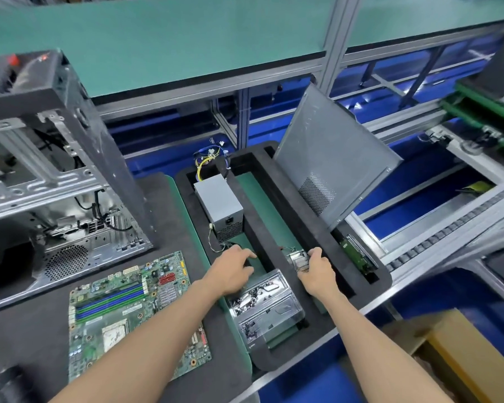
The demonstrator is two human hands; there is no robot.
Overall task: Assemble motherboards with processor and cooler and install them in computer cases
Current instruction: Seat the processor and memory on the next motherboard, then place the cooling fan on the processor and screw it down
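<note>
Boards: one motherboard on my surface.
Cases: one case, open.
Left grip: fingers curled into tray, hold unclear.
Right grip: clamped on cooler at tray's divider.

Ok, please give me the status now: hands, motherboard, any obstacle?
Right hand grips a finned metal part. Left hand reaches into the foam tray. Motherboard lies bare beside the open case. Nothing blocks it.

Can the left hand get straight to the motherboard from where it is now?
Probably yes: the motherboard lies flat and uncovered on the dark mat, just left of the left hand, with nothing between them.
</note>
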